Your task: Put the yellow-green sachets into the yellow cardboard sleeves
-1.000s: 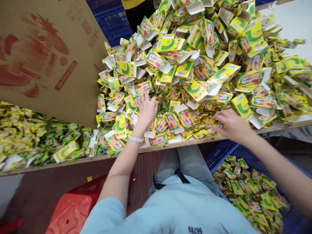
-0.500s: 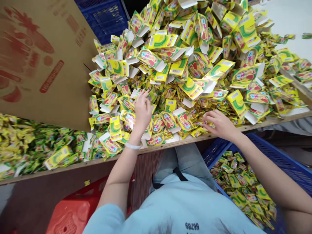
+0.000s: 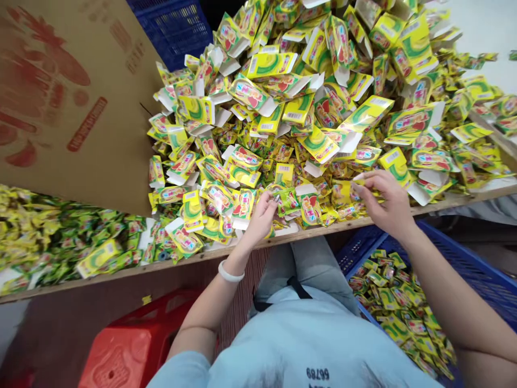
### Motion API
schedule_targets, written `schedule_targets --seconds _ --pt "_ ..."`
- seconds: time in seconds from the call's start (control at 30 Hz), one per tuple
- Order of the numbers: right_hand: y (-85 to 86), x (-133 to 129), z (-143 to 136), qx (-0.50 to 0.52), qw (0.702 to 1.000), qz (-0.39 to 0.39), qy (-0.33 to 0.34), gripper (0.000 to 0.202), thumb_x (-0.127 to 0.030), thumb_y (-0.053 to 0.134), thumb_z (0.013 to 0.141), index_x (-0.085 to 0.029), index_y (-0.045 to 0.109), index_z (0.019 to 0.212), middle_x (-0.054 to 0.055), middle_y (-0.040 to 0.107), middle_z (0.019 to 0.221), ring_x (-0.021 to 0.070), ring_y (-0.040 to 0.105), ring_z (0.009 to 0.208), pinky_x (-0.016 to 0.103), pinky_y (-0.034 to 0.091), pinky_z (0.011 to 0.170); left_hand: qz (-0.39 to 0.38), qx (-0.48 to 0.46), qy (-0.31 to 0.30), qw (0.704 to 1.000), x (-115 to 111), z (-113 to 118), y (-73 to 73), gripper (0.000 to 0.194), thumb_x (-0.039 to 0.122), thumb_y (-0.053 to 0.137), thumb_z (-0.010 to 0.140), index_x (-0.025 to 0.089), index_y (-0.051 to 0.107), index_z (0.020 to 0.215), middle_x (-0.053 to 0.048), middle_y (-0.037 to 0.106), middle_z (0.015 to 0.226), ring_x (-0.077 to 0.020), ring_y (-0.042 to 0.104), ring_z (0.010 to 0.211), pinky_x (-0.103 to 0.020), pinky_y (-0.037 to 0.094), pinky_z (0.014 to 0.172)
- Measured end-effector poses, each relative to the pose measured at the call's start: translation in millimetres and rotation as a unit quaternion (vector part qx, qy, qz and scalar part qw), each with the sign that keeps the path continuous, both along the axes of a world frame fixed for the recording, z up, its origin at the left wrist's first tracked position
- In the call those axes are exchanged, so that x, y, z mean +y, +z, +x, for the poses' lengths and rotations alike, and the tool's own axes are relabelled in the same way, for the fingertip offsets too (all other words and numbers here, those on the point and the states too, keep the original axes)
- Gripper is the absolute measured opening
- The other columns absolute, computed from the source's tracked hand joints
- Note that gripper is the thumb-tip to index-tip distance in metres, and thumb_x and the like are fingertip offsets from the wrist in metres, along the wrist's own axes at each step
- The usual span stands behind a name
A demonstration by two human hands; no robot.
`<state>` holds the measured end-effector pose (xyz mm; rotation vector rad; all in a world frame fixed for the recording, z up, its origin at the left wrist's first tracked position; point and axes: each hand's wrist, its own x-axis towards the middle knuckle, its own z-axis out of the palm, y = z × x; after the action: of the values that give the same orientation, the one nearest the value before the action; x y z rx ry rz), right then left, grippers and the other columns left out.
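Observation:
My left hand (image 3: 262, 216), with a white band at the wrist, pinches a small green candy packet (image 3: 287, 201) near the table's front edge. To the right, my right hand (image 3: 385, 205) is closed with thumb and fingertips on a small yellow packet (image 3: 356, 186). Around both hands lie small yellow and green packets and small printed boxes, many with white flaps open. One such box (image 3: 310, 209) lies between the hands. A high heap of these boxes (image 3: 299, 110) rises behind them.
A big brown carton (image 3: 81, 108) stands at the left. Green and yellow packets (image 3: 89, 231) spread below it. Blue crates are at the back (image 3: 173, 32) and lower right (image 3: 468, 269), the latter holding filled boxes (image 3: 399, 307). A red stool (image 3: 121, 350) stands lower left.
My left hand has moved right and toward the table edge and now holds a green packet. My right hand has moved slightly right and up, with a yellow packet at its fingertips.

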<state>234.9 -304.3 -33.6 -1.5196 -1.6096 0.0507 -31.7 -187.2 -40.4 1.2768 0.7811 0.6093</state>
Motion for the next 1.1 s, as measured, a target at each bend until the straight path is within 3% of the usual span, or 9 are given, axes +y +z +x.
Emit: schedule_targets --seconds 0.1,0.23,0.33,0.47,0.6,0.7,0.8,0.9,1.1 --pt "8.1 3 -40 0.153 0.988 0.004 0.027 0.028 -0.035 0.053 0.099 -0.022 0.059 0.075 0.009 0.063 0.106 0.0228 0.063 0.106 0.038 0.051 0.09 -0.03 -0.025 -0.034 0.999 -15 14 3.6 0.04 0.057 0.064 0.086 0.022 0.048 0.098 -0.003 0.066 0.088 -0.0225 0.071 0.078 -0.037 0.061 0.062" --pt "-5.9 11 -77 0.159 0.987 -0.002 0.033 0.026 -0.034 0.053 0.099 -0.021 0.056 0.077 0.01 0.063 0.104 0.0229 0.063 0.104 0.038 0.051 0.091 -0.043 -0.043 -0.047 0.997 -35 23 11.0 0.049 0.064 0.059 0.087 0.021 0.052 0.108 -0.007 0.069 0.094 -0.0278 0.07 0.09 -0.038 0.061 0.063" --pt "-18.0 7 -86 0.194 0.98 -0.027 0.033 0.019 -0.038 0.056 0.097 -0.022 0.056 0.087 0.009 0.064 0.1 0.0206 0.065 0.092 0.034 0.054 0.08 -0.018 -0.036 -0.042 0.998 -48 22 9.3 0.053 0.061 0.07 0.081 0.022 0.047 0.108 -0.006 0.069 0.101 -0.023 0.07 0.086 -0.03 0.058 0.058" --pt "-28.1 -11 -88 0.382 0.9 -0.163 0.134 0.046 -0.053 0.06 0.093 -0.024 0.052 0.128 0.008 0.069 0.106 0.0155 0.065 0.074 0.028 0.056 0.066 -0.043 -0.031 -0.072 0.996 -67 14 -1.3 0.05 0.056 0.068 0.086 0.023 0.038 0.108 -0.003 0.068 0.095 -0.0165 0.07 0.074 -0.027 0.056 0.06" --pt "-33.8 -30 -88 0.443 0.82 -0.273 0.238 0.043 -0.056 0.066 0.088 -0.02 0.072 0.11 0.006 0.074 0.092 0.0179 0.069 0.077 0.032 0.059 0.073 -0.028 0.035 -0.126 0.991 -77 4 -2.2 0.044 0.046 0.066 0.09 0.023 0.035 0.112 -0.001 0.065 0.088 -0.0166 0.068 0.074 -0.03 0.056 0.067" --pt "-36.4 -37 -84 0.436 0.837 -0.269 0.191 0.034 -0.051 0.069 0.086 -0.019 0.078 0.091 0.006 0.076 0.089 0.0209 0.071 0.083 0.034 0.06 0.078 0.009 0.094 -0.192 0.977 -69 1 7.3 0.042 0.039 0.064 0.092 0.022 0.037 0.12 -0.002 0.065 0.087 -0.0177 0.068 0.078 -0.03 0.054 0.067" --pt "-39.2 -40 -79 0.465 0.841 -0.251 0.118 0.033 -0.052 0.072 0.082 -0.02 0.078 0.089 0.005 0.075 0.087 0.0205 0.071 0.075 0.031 0.062 0.062 -0.017 0.104 -0.252 0.962 -57 4 17.1 0.042 0.038 0.059 0.095 0.022 0.036 0.126 -0.005 0.068 0.093 -0.0193 0.07 0.084 -0.031 0.056 0.07" --pt "-41.9 -40 -77 0.514 0.82 -0.24 0.072 0.034 -0.052 0.076 0.078 -0.021 0.075 0.091 0.004 0.074 0.086 0.0167 0.067 0.058 0.027 0.058 0.045 0.011 0.126 -0.266 0.956 -53 11 18.2 0.037 0.037 0.055 0.096 0.021 0.038 0.125 -0.005 0.068 0.094 -0.0198 0.071 0.083 -0.032 0.057 0.071" --pt "-46.3 -45 -74 0.589 0.758 -0.268 0.083 0.042 -0.048 0.086 0.067 -0.02 0.069 0.093 0.002 0.073 0.073 0.0166 0.067 0.052 0.026 0.057 0.043 0.064 0.147 -0.259 0.952 -59 14 9.0 0.046 0.035 0.051 0.098 0.02 0.032 0.136 -0.006 0.07 0.094 -0.0197 0.071 0.078 -0.032 0.056 0.07"
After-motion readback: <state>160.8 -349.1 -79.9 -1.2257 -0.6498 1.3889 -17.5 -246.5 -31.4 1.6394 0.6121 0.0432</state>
